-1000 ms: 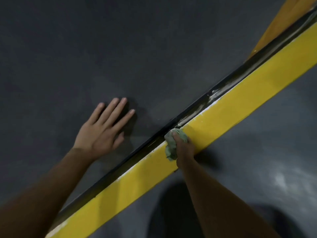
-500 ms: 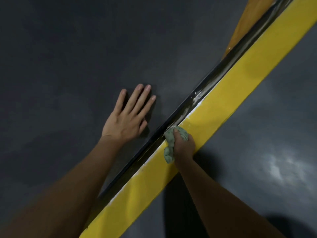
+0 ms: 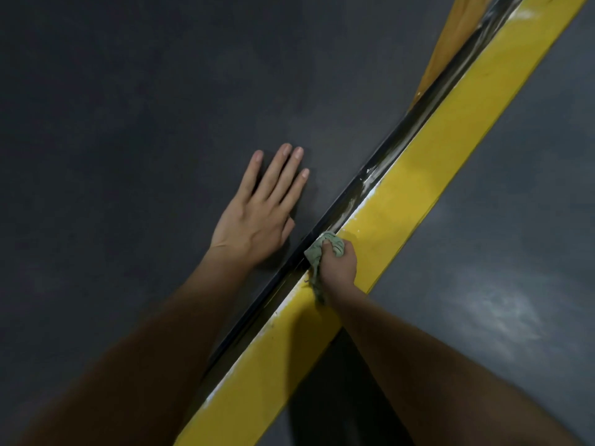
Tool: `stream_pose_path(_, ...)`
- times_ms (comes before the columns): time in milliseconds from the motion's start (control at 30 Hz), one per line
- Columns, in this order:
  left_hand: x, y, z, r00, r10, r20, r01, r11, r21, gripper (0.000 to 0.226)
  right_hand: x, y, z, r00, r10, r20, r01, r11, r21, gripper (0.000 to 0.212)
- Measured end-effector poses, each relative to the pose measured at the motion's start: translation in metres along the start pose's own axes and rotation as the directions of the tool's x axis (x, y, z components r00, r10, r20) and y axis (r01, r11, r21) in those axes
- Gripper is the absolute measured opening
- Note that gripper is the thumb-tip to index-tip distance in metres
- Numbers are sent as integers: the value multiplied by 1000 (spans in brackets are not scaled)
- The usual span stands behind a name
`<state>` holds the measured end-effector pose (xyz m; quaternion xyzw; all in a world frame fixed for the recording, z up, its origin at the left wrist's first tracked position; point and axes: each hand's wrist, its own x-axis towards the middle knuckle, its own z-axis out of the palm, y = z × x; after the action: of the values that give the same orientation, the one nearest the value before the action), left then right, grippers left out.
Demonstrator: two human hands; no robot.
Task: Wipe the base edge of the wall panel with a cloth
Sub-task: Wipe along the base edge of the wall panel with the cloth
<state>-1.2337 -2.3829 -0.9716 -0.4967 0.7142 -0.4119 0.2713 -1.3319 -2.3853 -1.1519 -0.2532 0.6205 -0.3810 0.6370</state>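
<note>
Head camera: cloth pressed into the base edge above the yellow band

A broad, glossy yellow painted band (image 3: 434,162) runs diagonally from the lower left to the upper right and serves as the landmark. Along its upper-left side lies the narrow black base edge (image 3: 341,204) of the dark grey, matte wall panel (image 3: 145,123). Pale smears show on this edge further up the band.

The right hand (image 3: 339,268) rests over the yellow band about midway along it, fingers curled tight round a crumpled pale green cloth (image 3: 315,251). The cloth bulges out ahead of the knuckles, at the fingertip end of the hand, and touches the seam where the band meets the black edge. A frayed tail of it hangs back along the wrist side, lying on the yellow.

The left hand (image 3: 257,217) lies flat on the wall panel, just across the black edge from the band, with its fingers straight and close together. It holds nothing.

On the band's other side spreads a smooth grey floor (image 3: 502,284) with a dull sheen.
</note>
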Motion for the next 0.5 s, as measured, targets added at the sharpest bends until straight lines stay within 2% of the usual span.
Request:
stream_pose_path(267, 0, 1, 3, 999, -26, -32, 25, 1000, -17, 75, 31, -21, 0, 999, -10, -46, 8, 999, -41, 14)
stream_pose_path(500, 1, 3, 2, 999, -42, -29, 41, 999, -34, 76, 13, -3, 1, 999, -32, 23, 33, 999, -13, 20)
